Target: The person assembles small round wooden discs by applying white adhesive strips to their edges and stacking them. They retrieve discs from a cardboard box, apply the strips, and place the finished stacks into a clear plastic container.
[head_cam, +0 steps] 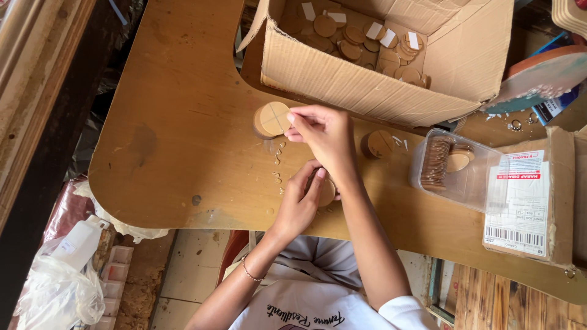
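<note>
Two stacks of round wooden discs, the left stack (pixel 271 119) and a second stack (pixel 379 144), already stand on the desk (pixel 177 153), and more discs fill the plastic tub (pixel 455 168), while the cardboard box (pixel 373 58) holds many loose ones, so much work seems left. The right hand (pixel 324 131) has its fingers (pixel 295 118) pinched together at the edge of the left stack, perhaps on a small strip, and the left hand (pixel 301 205) closes around one disc (pixel 327 192) near the desk's front edge
</note>
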